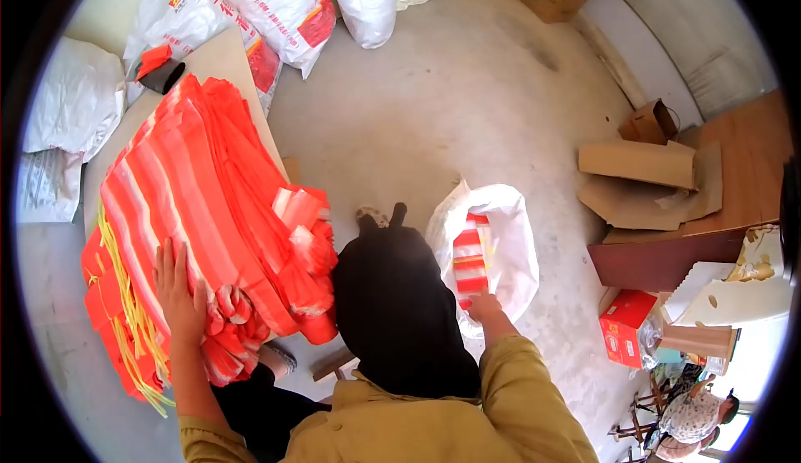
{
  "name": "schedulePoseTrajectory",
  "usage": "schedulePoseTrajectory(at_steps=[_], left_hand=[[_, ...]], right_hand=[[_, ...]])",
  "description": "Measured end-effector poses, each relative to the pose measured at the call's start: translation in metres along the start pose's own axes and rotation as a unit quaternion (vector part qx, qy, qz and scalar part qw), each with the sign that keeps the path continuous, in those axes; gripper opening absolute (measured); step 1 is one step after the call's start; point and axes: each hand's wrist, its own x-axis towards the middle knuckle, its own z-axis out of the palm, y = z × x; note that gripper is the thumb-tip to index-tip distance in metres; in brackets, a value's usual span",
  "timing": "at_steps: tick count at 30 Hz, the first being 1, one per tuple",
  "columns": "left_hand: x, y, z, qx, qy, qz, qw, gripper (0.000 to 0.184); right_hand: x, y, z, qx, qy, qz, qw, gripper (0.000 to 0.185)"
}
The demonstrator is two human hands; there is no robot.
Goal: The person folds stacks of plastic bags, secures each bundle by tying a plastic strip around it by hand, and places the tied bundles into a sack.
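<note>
My left hand (177, 288) lies with its fingers stretched out on a big pile of red and white striped material (167, 188). Yellow strings (125, 313) hang along the pile's left edge. At the mouth of an open white sack (516, 254), my right hand (486, 306) is closed at the lower end of a folded red and white striped bundle (471, 259). Most of that bundle lies inside the sack. The fingertips of my right hand are partly hidden against it.
Stuffed white bags (279, 12) stand along the back wall. Cardboard pieces (638, 167) and a red box (624, 327) are on the right. A wooden stool part (334, 363) is near my legs. Another person (691, 415) sits at the lower right.
</note>
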Motion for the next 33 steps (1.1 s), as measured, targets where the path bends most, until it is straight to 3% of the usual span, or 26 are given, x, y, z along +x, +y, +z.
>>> schedulePoseTrajectory(at_steps=[5,10,12,15,16,20,24,25,26,27,28,29,31,33], left_hand=[[0.000,0.004,-0.001,0.007,-0.002,-0.005,1.000,0.065],[0.002,0.007,-0.003,0.005,-0.006,-0.014,1.000,0.065],[0.002,0.005,-0.004,0.003,-0.010,-0.012,1.000,0.065],[0.002,0.005,-0.002,0.002,-0.006,-0.013,1.000,0.066],[0.002,0.004,-0.002,0.000,-0.006,-0.010,1.000,0.066],[0.001,0.004,-0.004,0.007,-0.013,-0.018,1.000,0.066],[0.001,0.003,-0.004,-0.017,-0.015,-0.025,0.999,0.067],[0.000,0.001,-0.004,-0.021,-0.014,-0.025,0.999,0.068],[0.000,0.003,-0.005,-0.019,-0.026,-0.042,0.999,0.069],[0.000,0.001,-0.005,-0.030,-0.022,-0.042,0.998,0.069],[-0.001,0.000,-0.008,-0.043,-0.034,-0.043,0.998,0.069],[0.000,-0.002,-0.012,-0.058,-0.044,-0.045,0.996,0.070],[0.003,-0.008,-0.022,-0.123,-0.068,-0.052,0.989,0.071],[0.005,-0.017,-0.038,-0.210,-0.093,-0.049,0.972,0.064]], right_hand=[[-0.004,0.006,-0.004,-0.019,0.029,0.020,0.999,0.051],[0.121,0.069,0.073,-0.037,0.040,-0.067,0.996,0.043],[0.098,0.047,0.057,0.106,-0.010,-0.022,0.994,0.042],[0.113,0.051,0.070,-0.034,-0.061,-0.128,0.989,0.043],[0.089,0.025,0.040,-0.083,-0.103,-0.085,0.988,0.044],[0.059,0.000,0.035,0.066,0.186,-0.012,0.980,0.040],[0.050,-0.021,-0.027,0.170,0.279,-0.056,0.943,0.034],[0.069,-0.010,-0.019,0.251,0.429,-0.127,0.858,0.028],[0.085,-0.002,-0.033,0.197,0.456,-0.148,0.855,0.028],[0.085,-0.008,-0.054,0.206,0.522,-0.165,0.811,0.030],[0.081,-0.014,-0.080,0.258,0.523,-0.182,0.792,0.031],[0.069,-0.031,-0.110,0.230,0.591,-0.203,0.746,0.032],[0.017,-0.078,-0.179,0.299,0.542,-0.202,0.759,0.037],[-0.042,-0.143,-0.235,0.361,0.512,-0.305,0.718,0.031]])
